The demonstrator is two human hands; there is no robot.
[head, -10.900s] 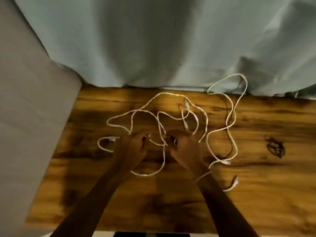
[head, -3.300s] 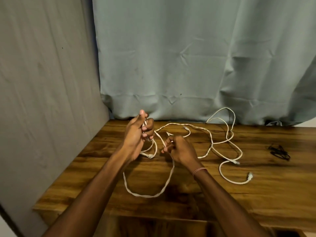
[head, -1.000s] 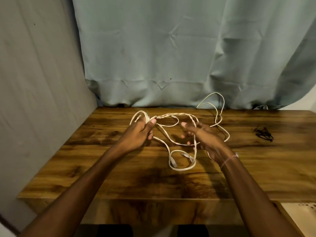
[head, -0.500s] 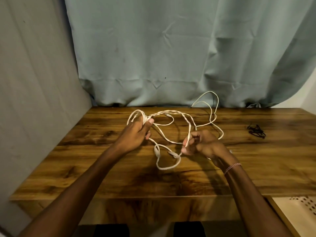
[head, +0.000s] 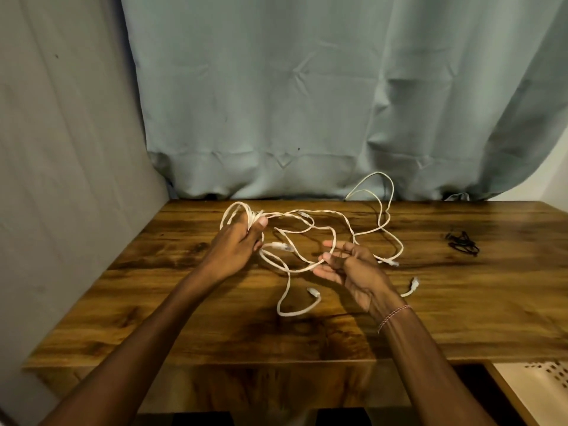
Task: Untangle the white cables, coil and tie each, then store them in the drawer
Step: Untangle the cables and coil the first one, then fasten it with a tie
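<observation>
Tangled white cables (head: 319, 216) hang between my hands above the wooden table (head: 184, 318). My left hand (head: 239, 244) grips a small bundle of cable loops, thumb pressed on top, raised at the left. My right hand (head: 350, 269) is palm up with spread, relaxed fingers; a cable strand drapes over its fingers. One loose end with a plug (head: 313, 292) lies on the table below the hands. Two more plug ends (head: 415, 282) lie to the right. A far loop rises against the curtain.
A grey-green curtain (head: 307, 103) hangs behind the table and a grey wall (head: 61, 179) closes the left side. Black ties (head: 462, 242) lie at the table's right. A white perforated basket (head: 538, 392) sits in an open drawer at lower right.
My right hand has opened from a pinch to a flat, palm-up pose. A cable end dropped onto the table. The left hand keeps its grip on the loops.
</observation>
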